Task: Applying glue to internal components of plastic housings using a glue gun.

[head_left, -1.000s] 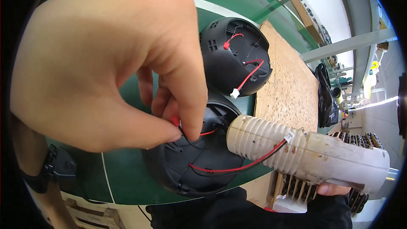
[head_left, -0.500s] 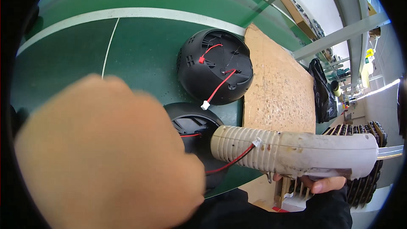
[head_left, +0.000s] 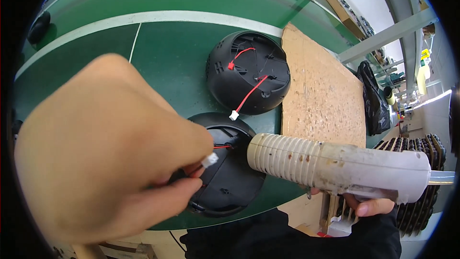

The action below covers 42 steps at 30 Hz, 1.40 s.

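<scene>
My left hand (head_left: 105, 148) is large in the foreground, its thumb and finger closed on a wire with a white connector (head_left: 210, 160). Beneath it lies a round black plastic housing (head_left: 235, 177), partly covered by the hand; a short red wire shows inside. My right hand (head_left: 376, 207) grips a dirty white hot glue gun (head_left: 345, 168) from below, most of the fingers hidden by its body. Its ribbed front end points left, over the edge of that housing. Out of its rear comes a clear glue stick (head_left: 441, 177).
A second black housing (head_left: 249, 74), with red wires and loose connectors, stands farther back on the green table (head_left: 165, 62). To its right lies glue-spotted cardboard (head_left: 321, 91), beside a black plastic bag (head_left: 374, 98). Racks of dark parts (head_left: 426, 163) stand at the right.
The white connector, which lay over the front of the glue gun, is now at my left fingertips, drawn leftward. My left hand has turned, showing its pinch; the glue gun remains in my right hand.
</scene>
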### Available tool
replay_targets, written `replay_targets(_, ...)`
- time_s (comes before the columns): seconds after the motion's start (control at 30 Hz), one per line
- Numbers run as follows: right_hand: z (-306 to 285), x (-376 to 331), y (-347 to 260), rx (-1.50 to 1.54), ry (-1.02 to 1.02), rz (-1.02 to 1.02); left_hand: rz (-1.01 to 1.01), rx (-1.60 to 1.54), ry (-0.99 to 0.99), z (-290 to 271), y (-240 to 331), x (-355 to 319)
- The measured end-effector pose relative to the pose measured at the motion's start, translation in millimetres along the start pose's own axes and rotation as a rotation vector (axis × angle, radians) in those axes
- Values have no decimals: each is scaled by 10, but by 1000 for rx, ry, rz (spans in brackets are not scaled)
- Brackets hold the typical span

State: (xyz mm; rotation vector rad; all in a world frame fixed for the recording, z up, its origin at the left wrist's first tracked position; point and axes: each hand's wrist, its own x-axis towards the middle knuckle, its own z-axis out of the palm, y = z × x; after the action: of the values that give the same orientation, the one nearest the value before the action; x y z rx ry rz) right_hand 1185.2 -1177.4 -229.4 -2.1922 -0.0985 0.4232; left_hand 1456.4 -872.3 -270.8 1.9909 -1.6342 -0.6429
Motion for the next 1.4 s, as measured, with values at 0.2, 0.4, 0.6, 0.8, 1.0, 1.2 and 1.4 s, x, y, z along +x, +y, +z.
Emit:
replay_targets(0.2,21,30,5,-7,-13,3,81,-117,9,-96,-50,86)
replay_targets(0.4,6,67,-25,-95,-24,5,110,-207,64,-127,-190,107)
replay_targets(0.6,32,138,-69,-7,-97,-13,29,-131,20,-224,-130,121)
replay_targets(0.8,93,381,-101,25,-192,-59,159,-58,320,61,-201,174)
replay_targets(1.0,217,578,-106,-14,-242,-137,-99,-259,110,-11,-358,270)
replay_targets(1.2,178,561,-287,-74,-298,87,-51,-278,148,53,-393,283)
replay_targets(1.4,197,556,-312,-125,-278,167,-3,-442,-325,-474,-353,273)
